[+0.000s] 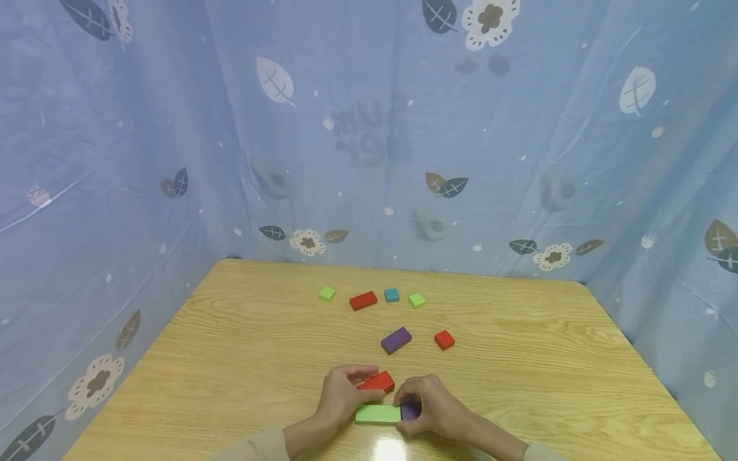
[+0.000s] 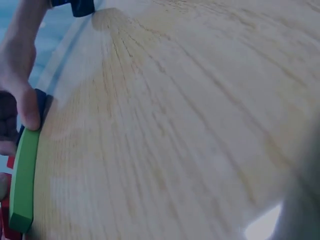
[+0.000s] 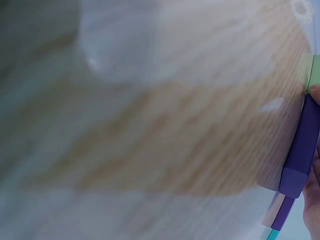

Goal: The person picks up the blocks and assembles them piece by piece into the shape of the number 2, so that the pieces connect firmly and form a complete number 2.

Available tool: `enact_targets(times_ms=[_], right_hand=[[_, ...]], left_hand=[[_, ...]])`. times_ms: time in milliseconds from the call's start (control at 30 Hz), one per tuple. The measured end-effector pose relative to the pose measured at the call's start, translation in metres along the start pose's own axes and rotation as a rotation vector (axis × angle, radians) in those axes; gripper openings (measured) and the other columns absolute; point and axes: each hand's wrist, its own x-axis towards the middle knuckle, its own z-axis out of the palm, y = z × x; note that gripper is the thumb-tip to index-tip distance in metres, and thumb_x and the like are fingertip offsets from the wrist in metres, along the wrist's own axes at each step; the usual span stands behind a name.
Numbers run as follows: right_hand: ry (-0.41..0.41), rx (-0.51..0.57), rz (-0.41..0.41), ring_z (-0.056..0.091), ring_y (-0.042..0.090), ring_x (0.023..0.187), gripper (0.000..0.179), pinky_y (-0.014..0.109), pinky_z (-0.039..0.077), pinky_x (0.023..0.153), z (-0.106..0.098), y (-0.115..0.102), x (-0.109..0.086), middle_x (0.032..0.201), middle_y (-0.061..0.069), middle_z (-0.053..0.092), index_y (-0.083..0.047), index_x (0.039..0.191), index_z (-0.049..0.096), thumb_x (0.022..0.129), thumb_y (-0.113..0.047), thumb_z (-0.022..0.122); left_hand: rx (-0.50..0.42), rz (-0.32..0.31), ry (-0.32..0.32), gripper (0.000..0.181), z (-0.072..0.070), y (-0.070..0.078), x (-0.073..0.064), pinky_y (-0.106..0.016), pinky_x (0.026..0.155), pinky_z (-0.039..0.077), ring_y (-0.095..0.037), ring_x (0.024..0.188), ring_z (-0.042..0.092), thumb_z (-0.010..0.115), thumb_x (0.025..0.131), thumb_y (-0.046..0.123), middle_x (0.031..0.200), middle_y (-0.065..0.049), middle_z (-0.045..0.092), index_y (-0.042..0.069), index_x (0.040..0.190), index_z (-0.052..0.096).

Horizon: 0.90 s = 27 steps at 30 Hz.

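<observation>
In the head view my left hand (image 1: 339, 396) grips a long red block (image 1: 378, 382) between thumb and fingers. Right in front of it, a long light-green block (image 1: 377, 415) lies flat, the left thumb close along its far edge. My right hand (image 1: 436, 407) pinches a purple block (image 1: 410, 412) at the green block's right end, fingers covering much of it. Seen from the right wrist, the purple block (image 3: 301, 145) stands in line with the green block (image 3: 314, 75), end to end. The left wrist view shows the green block's side (image 2: 24, 175) and the right thumb at its far end.
Farther out on the wooden table (image 1: 259, 346) lie another purple block (image 1: 396, 340) and a small red block (image 1: 444, 340). Behind them are a red block (image 1: 363, 301), a small blue block (image 1: 392, 295) and two small green blocks (image 1: 327, 294). A blue patterned curtain (image 1: 357, 128) surrounds the table.
</observation>
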Motion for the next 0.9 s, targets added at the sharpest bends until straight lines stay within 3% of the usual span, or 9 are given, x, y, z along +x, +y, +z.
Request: enact_targets(times_ms=[167,367,567,900], right_hand=[[-0.004,0.016,0.009,0.057,-0.002,0.074,0.019,0.017,0.051,0.063,0.0009,-0.0006,-0.001,0.084,-0.009,0.067,-0.011,0.088,0.07,0.072,-0.009,0.08],[0.002,-0.001,-0.001,0.057,-0.003,0.074,0.02,0.016,0.051,0.063,0.0006,0.0003,-0.0002,0.084,-0.009,0.067,-0.011,0.088,0.069,0.072,-0.009,0.08],[0.007,-0.004,-0.009,0.057,-0.003,0.074,0.02,0.017,0.051,0.064,-0.0011,0.0009,0.0003,0.084,-0.009,0.066,-0.011,0.088,0.069,0.072,-0.009,0.081],[0.009,-0.001,-0.01,0.057,-0.003,0.074,0.02,0.016,0.051,0.064,-0.0008,0.0014,-0.0002,0.083,-0.008,0.066,-0.01,0.088,0.07,0.071,-0.009,0.08]], left_hand=[[0.009,0.002,-0.004,0.041,0.0007,-0.0003,-0.0044,-0.029,0.086,0.053,-0.027,0.102,0.064,0.086,0.068,0.009,0.104,-0.009,0.071,0.0,0.105,0.072],[0.023,0.013,-0.024,0.04,-0.001,0.0009,-0.0043,-0.034,0.091,0.051,-0.027,0.106,0.064,0.083,0.074,0.015,0.108,-0.01,0.07,0.0,0.109,0.07],[0.002,0.016,-0.05,0.035,-0.0029,0.0025,-0.0039,-0.039,0.092,0.05,-0.028,0.105,0.064,0.079,0.078,0.007,0.11,-0.013,0.069,-0.002,0.11,0.069],[-0.026,0.011,0.01,0.035,0.0028,0.0007,-0.0064,-0.034,0.09,0.052,-0.027,0.102,0.065,0.08,0.076,0.005,0.107,-0.014,0.069,-0.003,0.108,0.069]])
